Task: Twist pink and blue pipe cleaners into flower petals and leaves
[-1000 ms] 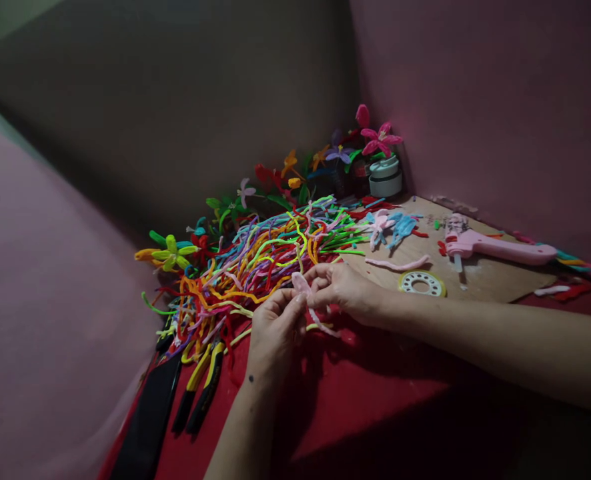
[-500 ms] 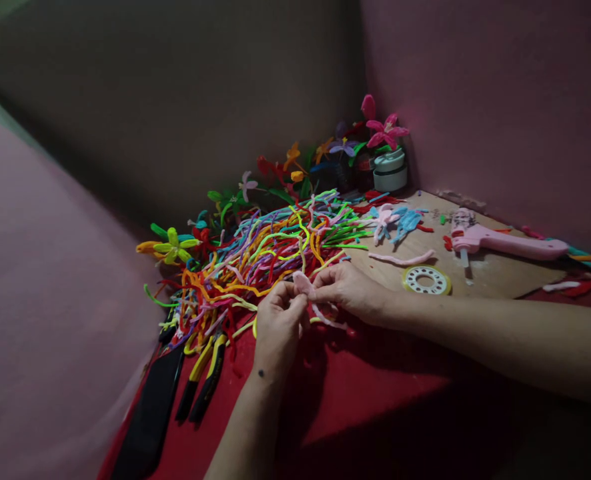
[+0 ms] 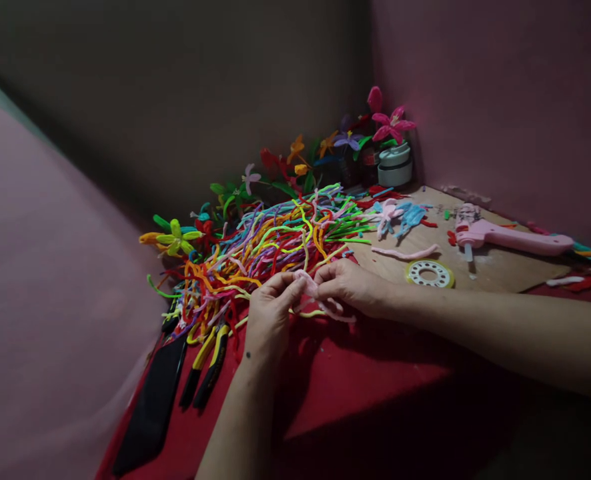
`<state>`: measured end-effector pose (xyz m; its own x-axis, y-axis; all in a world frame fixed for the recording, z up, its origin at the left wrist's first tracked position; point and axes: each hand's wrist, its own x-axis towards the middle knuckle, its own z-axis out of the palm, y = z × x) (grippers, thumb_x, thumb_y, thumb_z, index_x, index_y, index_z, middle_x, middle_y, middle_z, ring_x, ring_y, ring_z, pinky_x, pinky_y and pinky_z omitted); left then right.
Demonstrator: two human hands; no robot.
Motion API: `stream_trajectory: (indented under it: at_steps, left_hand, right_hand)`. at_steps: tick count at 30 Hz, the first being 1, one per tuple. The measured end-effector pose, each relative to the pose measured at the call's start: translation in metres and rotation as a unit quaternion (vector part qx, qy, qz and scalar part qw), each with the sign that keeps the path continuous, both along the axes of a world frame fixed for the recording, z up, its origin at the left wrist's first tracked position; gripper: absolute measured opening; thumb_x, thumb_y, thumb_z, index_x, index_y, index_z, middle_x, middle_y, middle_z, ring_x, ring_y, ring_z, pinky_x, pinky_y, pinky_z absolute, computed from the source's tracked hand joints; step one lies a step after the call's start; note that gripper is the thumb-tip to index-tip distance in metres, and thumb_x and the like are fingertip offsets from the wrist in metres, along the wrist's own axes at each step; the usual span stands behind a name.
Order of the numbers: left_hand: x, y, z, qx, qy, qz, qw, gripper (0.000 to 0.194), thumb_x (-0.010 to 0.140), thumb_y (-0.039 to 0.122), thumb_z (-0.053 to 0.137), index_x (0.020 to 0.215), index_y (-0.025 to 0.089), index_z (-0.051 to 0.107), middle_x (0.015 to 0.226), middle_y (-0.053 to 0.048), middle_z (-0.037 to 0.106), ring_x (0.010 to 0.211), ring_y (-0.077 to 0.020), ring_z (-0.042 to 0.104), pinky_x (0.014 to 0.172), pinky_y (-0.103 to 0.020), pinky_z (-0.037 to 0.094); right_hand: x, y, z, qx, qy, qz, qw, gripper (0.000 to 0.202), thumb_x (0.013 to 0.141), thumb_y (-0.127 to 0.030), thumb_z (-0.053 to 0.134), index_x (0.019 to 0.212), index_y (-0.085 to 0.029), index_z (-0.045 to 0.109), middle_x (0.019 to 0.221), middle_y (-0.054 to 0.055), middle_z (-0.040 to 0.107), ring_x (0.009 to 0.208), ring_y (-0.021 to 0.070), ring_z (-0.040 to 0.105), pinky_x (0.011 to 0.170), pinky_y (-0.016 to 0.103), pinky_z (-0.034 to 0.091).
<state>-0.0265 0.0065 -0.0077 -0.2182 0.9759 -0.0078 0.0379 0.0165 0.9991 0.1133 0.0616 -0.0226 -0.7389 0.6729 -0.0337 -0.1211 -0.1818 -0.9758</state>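
Observation:
Between my two hands is a pale pink pipe cleaner (image 3: 305,280), bent into a loop, with a loose tail trailing to the lower right. My left hand (image 3: 274,303) pinches the loop's left side between thumb and forefinger. On the other side my right hand (image 3: 348,287) grips it with closed fingertips, its lower fingers curled near the tail. Just behind the hands lies a tangled heap of many-coloured pipe cleaners (image 3: 270,243). A separate pale pink pipe cleaner (image 3: 405,253) rests on the wooden board (image 3: 495,277), beyond my right hand.
On the board are a pink glue gun (image 3: 520,239), a tape roll (image 3: 429,274) and pink and blue pipe-cleaner pieces (image 3: 409,219). Yellow-black pliers (image 3: 210,367) and a black phone (image 3: 153,407) lie at left on the red cloth (image 3: 355,380). Pipe-cleaner flowers (image 3: 176,238) line the wall.
The pink pipe cleaner's upright rounded end now shows as a more open loop between my fingers. My left hand has tilted slightly left. The view has shifted a little.

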Motion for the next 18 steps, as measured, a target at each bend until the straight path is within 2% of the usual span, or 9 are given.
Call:
stream_trajectory:
  at_steps: [5, 10, 12, 14, 16, 18]
  left_hand:
    - [0.004, -0.001, 0.001, 0.009, -0.034, -0.017, 0.999, 0.025, 0.067, 0.030, 0.068, 0.086, 0.014, 0.065, 0.076, -0.002, 0.064, 0.063, -0.0111, 0.057, 0.066, -0.025, 0.046]
    - [0.003, 0.000, 0.001, -0.020, -0.042, -0.057, 0.997, 0.021, 0.069, 0.031, 0.066, 0.080, 0.013, 0.065, 0.066, -0.001, 0.062, 0.057, -0.0115, 0.056, 0.061, -0.026, 0.045]
    - [0.004, 0.000, -0.002, -0.016, -0.010, -0.029, 0.999, 0.021, 0.070, 0.033, 0.064, 0.077, 0.013, 0.064, 0.064, -0.002, 0.061, 0.055, -0.0115, 0.055, 0.058, -0.025, 0.044]
    - [0.008, -0.001, -0.006, 0.032, 0.071, 0.044, 0.996, 0.019, 0.071, 0.032, 0.062, 0.072, 0.014, 0.063, 0.064, -0.002, 0.060, 0.057, -0.0114, 0.054, 0.058, -0.024, 0.043]
    - [0.011, -0.001, -0.009, 0.110, 0.183, 0.118, 0.970, 0.016, 0.072, 0.030, 0.060, 0.070, 0.015, 0.063, 0.068, -0.002, 0.060, 0.063, -0.0119, 0.053, 0.063, -0.024, 0.042]
    - [0.013, -0.001, -0.010, 0.137, 0.250, 0.132, 0.949, 0.014, 0.072, 0.028, 0.059, 0.068, 0.015, 0.062, 0.068, -0.001, 0.059, 0.066, -0.0120, 0.053, 0.065, -0.024, 0.042]
  right_hand:
    - [-0.001, 0.000, 0.001, -0.027, 0.021, 0.013, 0.999, 0.015, 0.064, -0.020, 0.057, 0.052, -0.014, 0.050, 0.039, -0.004, 0.046, 0.034, 0.0058, 0.037, 0.036, 0.020, 0.026]
    - [-0.001, 0.002, 0.001, 0.008, -0.006, 0.028, 1.000, 0.019, 0.064, -0.017, 0.056, 0.047, -0.014, 0.048, 0.038, -0.004, 0.045, 0.034, 0.0053, 0.036, 0.038, 0.020, 0.025]
    - [-0.001, 0.002, 0.001, 0.012, -0.009, 0.038, 0.999, 0.020, 0.065, -0.016, 0.054, 0.046, -0.014, 0.047, 0.037, -0.004, 0.044, 0.033, 0.0050, 0.035, 0.036, 0.020, 0.024]
    - [-0.002, 0.001, 0.000, 0.004, -0.003, 0.046, 0.999, 0.020, 0.065, -0.016, 0.053, 0.046, -0.015, 0.046, 0.036, -0.005, 0.043, 0.031, 0.0050, 0.033, 0.034, 0.020, 0.023]
    - [-0.002, 0.000, -0.001, -0.006, -0.002, 0.042, 0.999, 0.021, 0.065, -0.017, 0.052, 0.045, -0.015, 0.045, 0.034, -0.005, 0.041, 0.029, 0.0056, 0.031, 0.031, 0.020, 0.021]
    - [-0.002, -0.001, -0.002, -0.011, -0.018, 0.027, 0.999, 0.020, 0.063, -0.016, 0.052, 0.044, -0.016, 0.044, 0.033, -0.005, 0.040, 0.028, 0.0059, 0.031, 0.030, 0.020, 0.020]
